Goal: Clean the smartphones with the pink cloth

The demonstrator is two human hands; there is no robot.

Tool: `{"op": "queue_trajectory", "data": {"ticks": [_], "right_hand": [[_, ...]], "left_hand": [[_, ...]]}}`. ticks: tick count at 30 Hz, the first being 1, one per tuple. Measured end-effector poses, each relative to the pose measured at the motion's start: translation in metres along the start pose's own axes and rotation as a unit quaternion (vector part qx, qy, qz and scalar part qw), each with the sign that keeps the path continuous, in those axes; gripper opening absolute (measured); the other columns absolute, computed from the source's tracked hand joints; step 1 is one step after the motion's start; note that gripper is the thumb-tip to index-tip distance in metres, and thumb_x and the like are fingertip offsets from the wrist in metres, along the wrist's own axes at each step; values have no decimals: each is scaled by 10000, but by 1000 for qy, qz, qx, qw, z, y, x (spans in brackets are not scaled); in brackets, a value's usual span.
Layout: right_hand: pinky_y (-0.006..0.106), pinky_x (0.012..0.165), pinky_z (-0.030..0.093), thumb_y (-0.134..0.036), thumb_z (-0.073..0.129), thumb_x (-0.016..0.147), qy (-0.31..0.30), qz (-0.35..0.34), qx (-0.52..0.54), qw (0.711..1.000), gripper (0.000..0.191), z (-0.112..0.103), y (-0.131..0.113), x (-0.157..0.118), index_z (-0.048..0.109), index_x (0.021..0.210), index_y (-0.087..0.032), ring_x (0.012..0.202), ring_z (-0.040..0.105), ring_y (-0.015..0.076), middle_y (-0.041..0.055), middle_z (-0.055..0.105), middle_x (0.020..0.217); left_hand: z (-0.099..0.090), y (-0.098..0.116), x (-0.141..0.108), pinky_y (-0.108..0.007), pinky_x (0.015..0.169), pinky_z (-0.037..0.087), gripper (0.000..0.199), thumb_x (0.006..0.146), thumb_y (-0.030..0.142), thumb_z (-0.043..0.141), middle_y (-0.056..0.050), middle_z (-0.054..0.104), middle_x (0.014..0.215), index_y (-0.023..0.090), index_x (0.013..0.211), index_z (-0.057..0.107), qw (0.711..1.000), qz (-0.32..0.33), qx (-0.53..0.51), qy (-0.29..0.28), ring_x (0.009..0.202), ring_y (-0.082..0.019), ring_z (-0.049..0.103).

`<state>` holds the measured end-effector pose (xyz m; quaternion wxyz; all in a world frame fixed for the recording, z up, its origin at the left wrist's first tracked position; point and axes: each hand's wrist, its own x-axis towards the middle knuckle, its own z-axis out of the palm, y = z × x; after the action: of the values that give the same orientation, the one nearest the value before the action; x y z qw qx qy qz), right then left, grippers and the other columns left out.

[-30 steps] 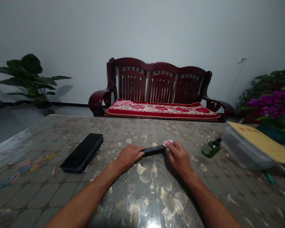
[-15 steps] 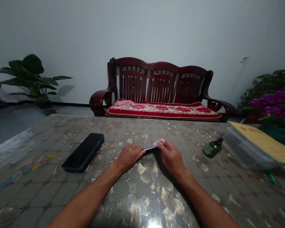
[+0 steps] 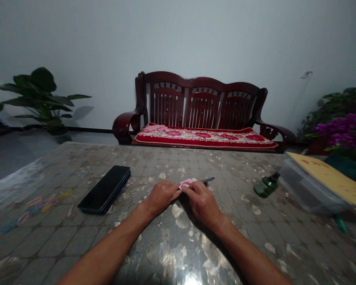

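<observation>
Table (image 3: pixel 35 249): gray and shiny, with pale flowers and crossing lines, spread out all around the pink cloth (image 3: pixel 185 183).
My right hand (image 3: pixel 203 202): just on the right side of the pink cloth; my fingers are bent and pinched tight on it.
My left hand (image 3: pixel 160 196): just left of the pink cloth; my fingers are bent and squeezed together on the left end of a thin dark bar (image 3: pixel 208 180), though the cloth hides most of that spot.
Pink cloth: small and crumpled, wrapped over the bar between my two hands.
Thin dark bar: its other end pokes out to the right of the pink cloth, past my knuckles; I can't tell if it touches the table.
Black phone (image 3: pixel 106 188): left of the pink cloth, lying flat on top of something with a bluish edge.
Stretchy bands (image 3: pixel 47 204): far left of the pink cloth, yellow, pink and blue, all in a messy bunch.
Green bottle (image 3: pixel 264 190): right of the pink cloth, with a black top.
Clear box (image 3: pixel 302 190): farther right of the pink cloth, with a yellow board (image 3: pixel 332 174) on it.
Purple flowers (image 3: pixel 347 128): far right of the pink cloth and behind it.
Wooden bench (image 3: pixel 200 83): straight behind the pink cloth, dark red, with a red flowery mat (image 3: pixel 195 136).
Leafy plant (image 3: pixel 44 95): far behind the pink cloth, to the left, in a pot.
</observation>
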<state>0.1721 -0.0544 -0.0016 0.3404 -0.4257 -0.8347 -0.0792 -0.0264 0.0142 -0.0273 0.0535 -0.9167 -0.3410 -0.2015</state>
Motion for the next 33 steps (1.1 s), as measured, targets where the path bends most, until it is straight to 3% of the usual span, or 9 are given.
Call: {"op": "queue_trajectory", "data": {"ticks": [7,15,22,29,33], "right_hand": [[308,744,481,-149,539,967,17,68,-65,995,271,-2,23,-7,683,1183,-225,849,577,216,91,648,958],[312,772,467,-150,535,983,-2,-5,-71,997,273,2,6,-2,680,1199,-231,877,572,214,92,667,981],[307,731,441,-164,529,995,29,29,-105,994,228,-1,19,-5,697,1136,-222,821,555,202,74,663,922],[310,741,438,-165,549,986,16,-19,-95,995,251,3,9,-4,683,1190,-225,841,554,208,77,675,963],[301,727,425,-167,579,975,25,19,-99,995,204,-1,17,-4,703,1124,-233,817,548,199,62,658,909]], "left_hand": [[4,0,1,-258,654,484,362,1041,383,424,-70,721,771,184,952,713,1000,-22,-1,-12,678,-182,662],[3,0,1,-276,647,498,367,1039,373,425,-79,729,748,174,958,723,1000,-12,-1,-11,683,-203,688],[2,0,3,-279,657,498,337,1036,362,447,-85,736,791,174,963,718,999,-28,-15,-21,706,-211,693],[1,1,3,-258,678,489,314,1031,346,459,-76,737,790,180,946,712,999,-26,-19,-25,728,-191,691],[4,1,3,-251,652,480,333,1036,362,450,-67,739,781,181,941,713,1000,-25,-7,-13,698,-183,686]]}}
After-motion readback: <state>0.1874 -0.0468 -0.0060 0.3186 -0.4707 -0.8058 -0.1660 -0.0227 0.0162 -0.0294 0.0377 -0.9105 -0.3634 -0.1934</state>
